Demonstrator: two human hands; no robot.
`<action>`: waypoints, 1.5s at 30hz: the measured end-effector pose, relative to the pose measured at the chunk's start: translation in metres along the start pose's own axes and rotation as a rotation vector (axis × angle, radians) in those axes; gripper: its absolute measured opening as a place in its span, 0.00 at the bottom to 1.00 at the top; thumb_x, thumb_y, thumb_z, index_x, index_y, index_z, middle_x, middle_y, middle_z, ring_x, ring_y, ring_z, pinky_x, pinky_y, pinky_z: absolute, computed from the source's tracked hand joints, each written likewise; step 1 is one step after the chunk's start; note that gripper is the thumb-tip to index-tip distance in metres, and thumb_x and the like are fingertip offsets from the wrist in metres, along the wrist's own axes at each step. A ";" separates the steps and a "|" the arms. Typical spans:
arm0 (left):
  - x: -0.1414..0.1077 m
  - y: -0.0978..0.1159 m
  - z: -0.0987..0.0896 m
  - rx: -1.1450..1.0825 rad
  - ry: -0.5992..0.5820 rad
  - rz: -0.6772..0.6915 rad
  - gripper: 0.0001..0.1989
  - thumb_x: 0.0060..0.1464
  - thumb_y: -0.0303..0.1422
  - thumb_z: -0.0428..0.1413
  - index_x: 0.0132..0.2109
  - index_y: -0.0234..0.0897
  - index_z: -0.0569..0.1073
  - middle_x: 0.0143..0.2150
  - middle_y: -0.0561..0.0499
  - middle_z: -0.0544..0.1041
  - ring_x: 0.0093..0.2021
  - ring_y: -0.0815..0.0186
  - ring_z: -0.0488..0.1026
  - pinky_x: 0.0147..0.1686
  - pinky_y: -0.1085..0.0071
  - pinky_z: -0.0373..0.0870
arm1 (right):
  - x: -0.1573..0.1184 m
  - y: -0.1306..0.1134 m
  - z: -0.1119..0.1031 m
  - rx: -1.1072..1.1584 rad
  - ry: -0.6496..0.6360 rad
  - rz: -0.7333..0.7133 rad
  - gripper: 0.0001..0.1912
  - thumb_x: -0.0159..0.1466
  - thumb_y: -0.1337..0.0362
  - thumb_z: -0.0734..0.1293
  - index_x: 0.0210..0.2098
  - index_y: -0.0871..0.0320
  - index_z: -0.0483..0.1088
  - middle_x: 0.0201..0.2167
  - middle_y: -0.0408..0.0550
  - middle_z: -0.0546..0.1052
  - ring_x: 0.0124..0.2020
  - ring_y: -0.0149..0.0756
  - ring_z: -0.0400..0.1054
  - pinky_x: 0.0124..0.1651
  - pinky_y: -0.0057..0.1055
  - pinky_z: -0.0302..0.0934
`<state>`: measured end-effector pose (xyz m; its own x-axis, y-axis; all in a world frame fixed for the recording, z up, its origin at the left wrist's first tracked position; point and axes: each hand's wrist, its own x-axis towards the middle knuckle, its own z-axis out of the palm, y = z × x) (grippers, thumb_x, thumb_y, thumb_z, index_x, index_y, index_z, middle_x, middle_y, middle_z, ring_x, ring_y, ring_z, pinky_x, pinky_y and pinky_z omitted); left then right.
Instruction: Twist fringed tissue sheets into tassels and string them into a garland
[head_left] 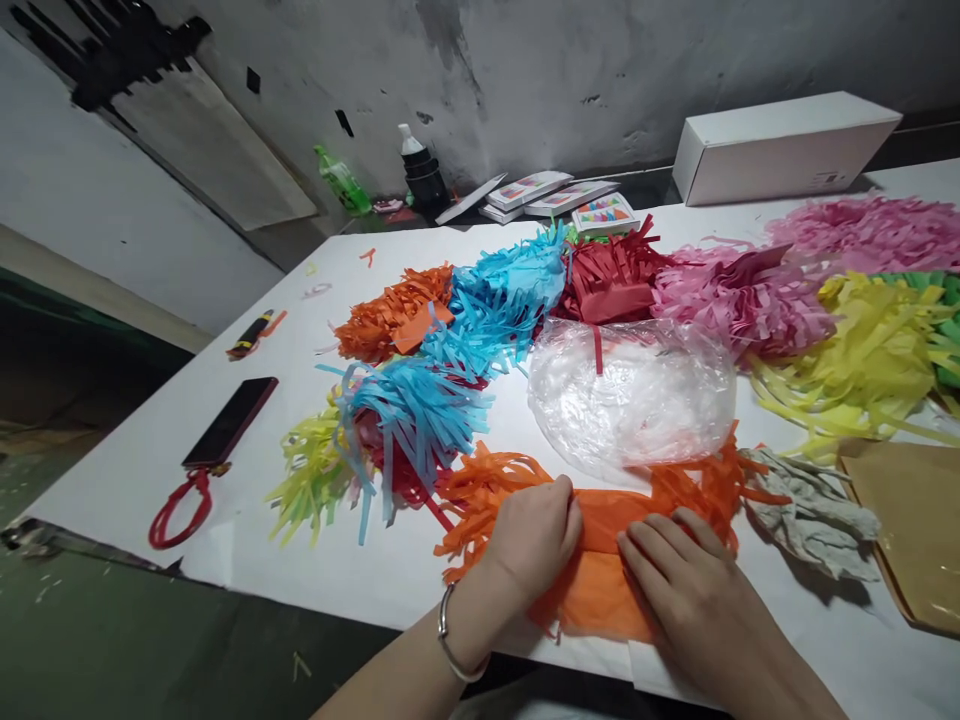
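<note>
1. Orange fringed tissue-paper sheet (606,602): on white tbl (300,335), near side, R of ctr.
2. L hand (534,532): fingers curled, holding sheet's L part.
3. R hand (686,580): fingers bent on sheet's R part; can't tell if gripping.

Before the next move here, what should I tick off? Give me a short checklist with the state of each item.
1. Left hand at the orange paper: ok, curled at its left side.
2. Right hand on the paper: ok, its fingers lie across the right side.
3. Orange fringe clear of the plastic bag: not ok, they overlap in this view.
4. Phone away from both hands: ok, it lies on the left of the table.
5. Underside of the paper flat: cannot tell, it is hidden.
</note>
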<state>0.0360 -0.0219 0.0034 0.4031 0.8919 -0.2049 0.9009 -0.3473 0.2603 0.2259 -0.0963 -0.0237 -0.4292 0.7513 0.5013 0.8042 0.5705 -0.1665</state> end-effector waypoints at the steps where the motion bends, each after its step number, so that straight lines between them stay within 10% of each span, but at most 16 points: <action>1: -0.001 -0.002 0.000 -0.002 -0.001 -0.007 0.10 0.64 0.29 0.47 0.34 0.38 0.69 0.27 0.50 0.76 0.26 0.62 0.72 0.25 0.69 0.56 | -0.002 0.001 0.003 -0.021 -0.008 -0.004 0.19 0.66 0.77 0.55 0.42 0.63 0.77 0.38 0.54 0.81 0.44 0.44 0.70 0.59 0.46 0.53; 6: -0.014 -0.009 -0.003 -0.039 0.178 0.095 0.07 0.63 0.30 0.50 0.44 0.36 0.71 0.42 0.44 0.78 0.41 0.56 0.74 0.39 0.62 0.68 | -0.005 0.006 0.005 -0.001 0.032 0.037 0.18 0.68 0.76 0.55 0.38 0.66 0.77 0.33 0.55 0.79 0.40 0.44 0.70 0.56 0.47 0.55; 10: -0.027 -0.011 0.000 -0.010 0.364 0.430 0.13 0.60 0.29 0.55 0.52 0.39 0.72 0.58 0.42 0.72 0.60 0.48 0.64 0.58 0.47 0.57 | 0.001 0.002 -0.001 0.176 0.086 0.177 0.12 0.70 0.73 0.59 0.37 0.62 0.74 0.31 0.50 0.77 0.36 0.38 0.69 0.54 0.45 0.55; 18: -0.037 -0.018 0.016 -0.094 0.364 0.583 0.07 0.66 0.27 0.51 0.43 0.37 0.75 0.35 0.50 0.77 0.41 0.61 0.68 0.48 0.58 0.59 | -0.004 -0.001 0.006 0.048 0.053 -0.044 0.21 0.72 0.74 0.51 0.40 0.62 0.75 0.35 0.52 0.80 0.41 0.42 0.70 0.58 0.45 0.51; 31: -0.030 -0.014 0.011 0.034 0.213 0.150 0.12 0.65 0.28 0.50 0.32 0.36 0.72 0.34 0.48 0.74 0.37 0.58 0.67 0.42 0.56 0.60 | 0.007 0.000 0.001 -0.138 -0.137 0.376 0.19 0.71 0.68 0.55 0.27 0.56 0.70 0.27 0.50 0.72 0.34 0.46 0.65 0.49 0.52 0.53; 36: -0.023 -0.010 0.007 0.082 0.133 0.145 0.11 0.64 0.29 0.52 0.32 0.37 0.72 0.34 0.49 0.75 0.38 0.57 0.69 0.40 0.57 0.60 | 0.011 -0.002 0.003 -0.021 0.014 0.175 0.14 0.71 0.70 0.56 0.42 0.61 0.74 0.42 0.56 0.77 0.47 0.48 0.67 0.57 0.51 0.51; 40: -0.026 -0.010 0.005 0.068 0.159 0.132 0.09 0.63 0.30 0.53 0.32 0.37 0.72 0.34 0.48 0.75 0.38 0.57 0.69 0.42 0.56 0.61 | 0.010 -0.002 0.008 0.083 -0.020 -0.025 0.19 0.72 0.73 0.53 0.39 0.63 0.74 0.32 0.51 0.76 0.37 0.41 0.66 0.55 0.43 0.54; 45: -0.035 -0.012 0.005 -0.045 0.343 0.298 0.12 0.51 0.32 0.63 0.44 0.39 0.72 0.48 0.45 0.75 0.47 0.53 0.68 0.51 0.51 0.56 | 0.013 -0.004 0.008 0.189 0.007 0.063 0.16 0.71 0.73 0.56 0.34 0.61 0.72 0.28 0.48 0.72 0.33 0.37 0.63 0.51 0.40 0.55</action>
<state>0.0116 -0.0507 0.0023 0.5598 0.8022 0.2074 0.7428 -0.5968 0.3033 0.2141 -0.0867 -0.0232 -0.3771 0.7852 0.4911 0.7372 0.5754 -0.3540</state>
